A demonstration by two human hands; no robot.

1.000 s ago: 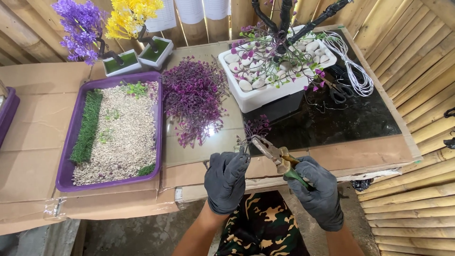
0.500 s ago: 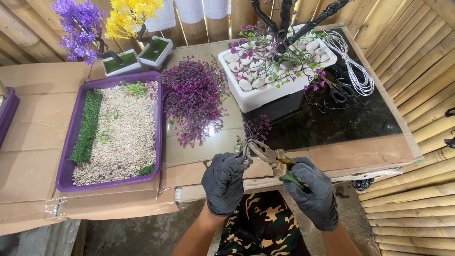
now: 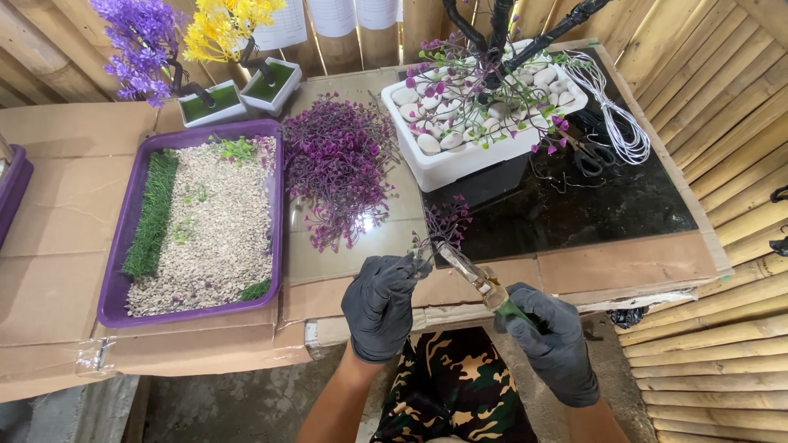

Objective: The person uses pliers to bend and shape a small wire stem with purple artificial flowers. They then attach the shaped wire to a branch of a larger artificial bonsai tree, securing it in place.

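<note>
Both my hands wear dark gloves at the table's near edge. My left hand [image 3: 379, 303] pinches the stem of a small purple artificial sprig [image 3: 444, 223]. My right hand [image 3: 552, 343] grips the green handles of pliers [image 3: 480, 280], whose jaws point up-left and meet the sprig's stem just beside my left fingertips. A loose pile of purple sprigs [image 3: 338, 164] lies further back on the table. Behind it to the right stands a white planter [image 3: 476, 123] with white pebbles, dark branches and small purple flowers.
A purple tray [image 3: 111, 299] with gravel and green turf strips sits at left. Two small white pots with purple and yellow flower trees [image 3: 205, 98] stand at the back left. A coil of white wire [image 3: 611, 107] and black scissors [image 3: 587, 156] lie on the dark glass at right. Bamboo walls surround.
My hands and the pliers stayed at the table's near edge; the pliers' jaws shifted slightly left along the sprig's stem. Nothing else on the table moved.
</note>
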